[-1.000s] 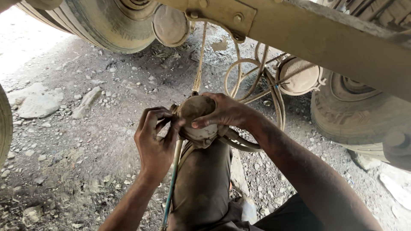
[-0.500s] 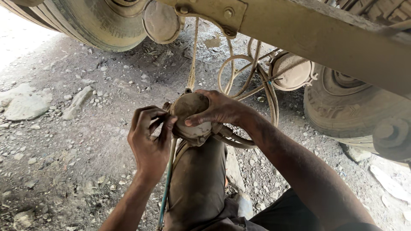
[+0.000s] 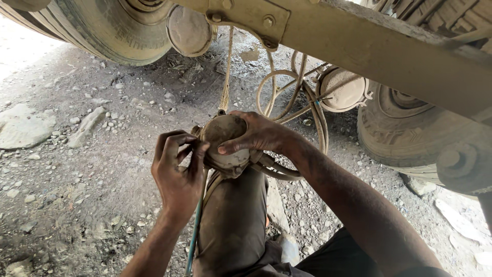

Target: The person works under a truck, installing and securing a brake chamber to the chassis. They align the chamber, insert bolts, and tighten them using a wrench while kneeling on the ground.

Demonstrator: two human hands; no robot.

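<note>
A: While your right hand [image 3: 256, 136] clamps over the top of the round, mud-caked valve body [image 3: 225, 146], what does your left hand [image 3: 179, 172] have?

B: Your left grip is pinched shut at the valve's left edge, fingertips [image 3: 197, 149] bunched on some small fitting there (too small and dirty to identify). Your right grip is clenched on the valve body itself, thumb along its front.

A: Location of the piece?

B: It sits on your raised knee [image 3: 233, 215], under the truck frame rail [image 3: 369, 48], between the two tyres [image 3: 102, 31]. Several tan hoses [image 3: 279, 90] loop from behind it toward the frame, and a thin teal line [image 3: 195, 231] drops past your left wrist.

A: Progress, as far as can be judged?

B: The valve appears to hang off its mount, with hoses running to it; whether each is coupled cannot be told. The work at the left-side fitting looks mid-step: your fingers are on it, nothing loose is visible on the gravel ground [image 3: 77, 169]. Judged roughly midway, no firmer than that.

A: Condition of the piece?

B: Domed top, uniform brown crust of dried mud, a seam or band around its lower rim. No cracks visible (the coating would hide them).
</note>
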